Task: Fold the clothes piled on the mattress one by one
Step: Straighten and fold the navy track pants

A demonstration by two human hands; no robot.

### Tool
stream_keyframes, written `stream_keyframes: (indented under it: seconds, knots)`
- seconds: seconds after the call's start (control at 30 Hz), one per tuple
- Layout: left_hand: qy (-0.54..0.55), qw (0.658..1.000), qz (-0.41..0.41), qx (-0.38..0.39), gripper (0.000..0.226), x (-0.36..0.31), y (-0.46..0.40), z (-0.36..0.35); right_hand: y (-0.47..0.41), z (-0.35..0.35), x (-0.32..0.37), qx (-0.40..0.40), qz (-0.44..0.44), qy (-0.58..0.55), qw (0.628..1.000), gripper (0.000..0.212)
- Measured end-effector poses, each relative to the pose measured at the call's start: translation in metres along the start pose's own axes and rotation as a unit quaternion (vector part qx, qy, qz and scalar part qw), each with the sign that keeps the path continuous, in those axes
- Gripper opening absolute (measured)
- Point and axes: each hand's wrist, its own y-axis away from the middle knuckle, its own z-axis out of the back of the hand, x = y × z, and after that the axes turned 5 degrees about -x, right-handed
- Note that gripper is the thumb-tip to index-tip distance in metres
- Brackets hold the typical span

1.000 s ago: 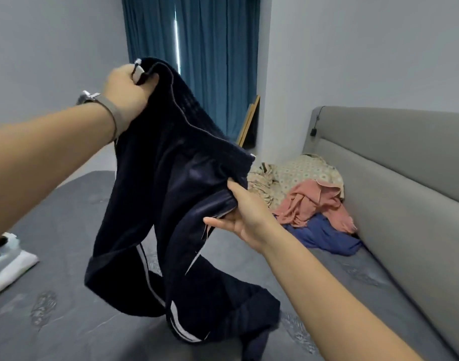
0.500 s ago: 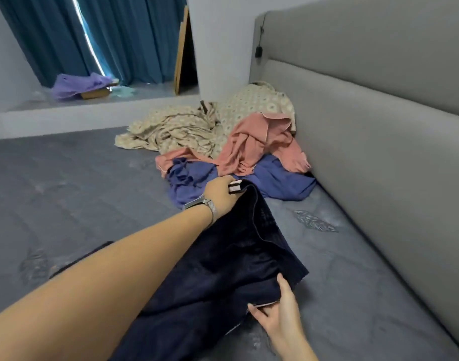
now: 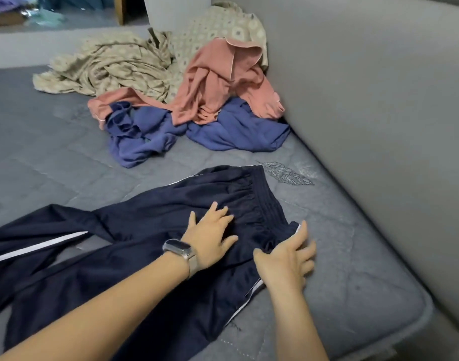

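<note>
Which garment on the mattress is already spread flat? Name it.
The navy track pants with white side stripes, under both hands. The beige patterned, salmon and blue garments lie crumpled in the pile.

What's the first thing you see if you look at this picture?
The dark navy pants with a white stripe, spread across the grey mattress at the front, with the left hand pressing flat near the waistband and the right hand at the waistband's near corner. Behind them, a bright heap catches the eye: a pink top over blue clothes and a beige patterned cloth, against the grey headboard.
</note>
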Motion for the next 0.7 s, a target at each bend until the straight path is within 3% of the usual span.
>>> stream_keyframes:
  seconds: [0.07,0.17,0.27,0.33,0.4,0.47,0.53,0.67,0.7]
  knots:
    - [-0.066,0.998,0.004,-0.011,0.054,0.026,0.052,0.004,0.009,-0.003,0.003,-0.026,0.069,0.081,0.994,0.104]
    - [-0.035,0.991,0.053,-0.114,0.064,0.078,0.136,0.011,0.026,-0.009,0.007,-0.019,0.185,0.153,0.970,0.074]
    - [-0.005,0.955,0.196,-0.224,0.039,0.140,0.213,0.018,0.049,-0.022,0.011,0.111,0.255,0.191,0.941,0.054]
    - [-0.001,0.921,0.330,-0.208,0.036,0.180,0.259,0.015,0.072,-0.035,0.015,0.214,0.278,0.216,0.911,0.064]
    - [0.009,0.901,0.410,-0.146,0.040,0.211,0.299,0.002,0.095,-0.051,0.018,0.264,0.314,0.250,0.877,0.083]
    - [0.056,0.904,0.412,-0.105,0.047,0.216,0.318,-0.008,0.113,-0.067,0.022,0.291,0.334,0.262,0.857,0.103]
    - [0.145,0.906,0.382,-0.108,0.038,0.201,0.317,-0.003,0.126,-0.082,0.025,0.312,0.336,0.263,0.849,0.111]
    - [0.269,0.897,0.342,-0.077,0.012,0.180,0.289,0.001,0.144,-0.099,0.020,0.278,0.369,0.332,0.822,0.093]
    - [0.327,0.879,0.336,-0.086,0.032,0.175,0.283,0.002,0.147,-0.102,0.018,0.265,0.375,0.347,0.817,0.091]
